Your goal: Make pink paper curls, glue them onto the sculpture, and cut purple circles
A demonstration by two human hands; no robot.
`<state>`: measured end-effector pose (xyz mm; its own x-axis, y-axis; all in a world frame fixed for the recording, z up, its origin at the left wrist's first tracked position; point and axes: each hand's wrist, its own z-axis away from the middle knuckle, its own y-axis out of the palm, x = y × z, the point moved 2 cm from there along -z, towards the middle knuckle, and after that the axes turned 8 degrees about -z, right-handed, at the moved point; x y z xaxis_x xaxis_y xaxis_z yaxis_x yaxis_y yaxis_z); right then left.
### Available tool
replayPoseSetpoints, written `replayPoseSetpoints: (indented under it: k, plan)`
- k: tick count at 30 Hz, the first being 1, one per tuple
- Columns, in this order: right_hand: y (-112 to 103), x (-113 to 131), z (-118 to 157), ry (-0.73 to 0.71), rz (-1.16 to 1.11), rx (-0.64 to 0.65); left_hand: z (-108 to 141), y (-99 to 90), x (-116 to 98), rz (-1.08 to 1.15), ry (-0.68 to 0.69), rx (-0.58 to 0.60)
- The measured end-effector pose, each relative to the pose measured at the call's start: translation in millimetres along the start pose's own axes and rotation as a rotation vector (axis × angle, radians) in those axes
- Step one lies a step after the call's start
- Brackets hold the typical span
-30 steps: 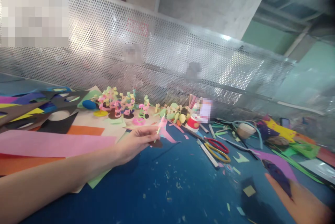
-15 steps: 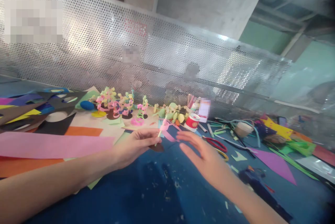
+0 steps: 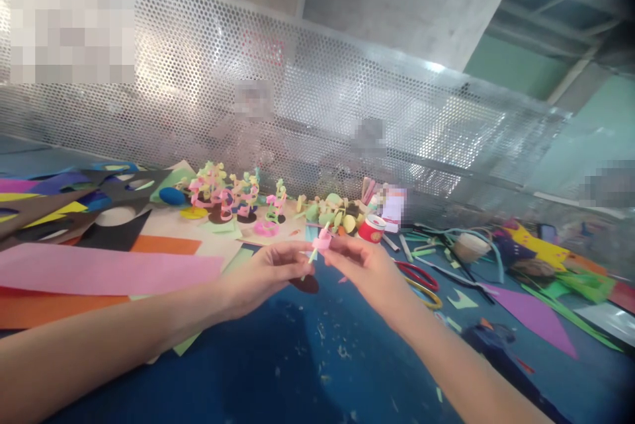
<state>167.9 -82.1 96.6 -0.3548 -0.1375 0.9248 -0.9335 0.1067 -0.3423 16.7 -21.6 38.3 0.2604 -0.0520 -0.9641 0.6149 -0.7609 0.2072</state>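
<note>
My left hand pinches a thin pale-green paper stick, which leans to the right above the blue table. A dark brown paper disc sits at the stick's lower end. Around its upper part curls a pink paper strip. My right hand has thumb and fingers closed on this strip, close to the stick. Behind my hands stand several small paper plants with pink and green curls on round bases.
Pink paper and orange paper lie at left. Red-handled scissors, a red-and-white cup and a brownish cup lie or stand at right. A perforated metal panel runs along the back.
My right hand has moved in to the stick and closed on the pink strip, which hung loose before. The left hand keeps its pinch. The view has shifted slightly.
</note>
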Motion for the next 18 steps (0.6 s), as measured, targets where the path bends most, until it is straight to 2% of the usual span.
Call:
replayPoseSetpoints:
  k: [8, 18]
  plan:
    - [-2.5, 1.5, 0.6, -0.076, -0.037, 0.025, -0.1, -2.1, 3.2, 0.045, -0.03, -0.011]
    - [-1.0, 0.5, 2.4, 0.004, -0.028, -0.013, 0.5, -1.0, 5.2, 0.021, -0.036, -0.017]
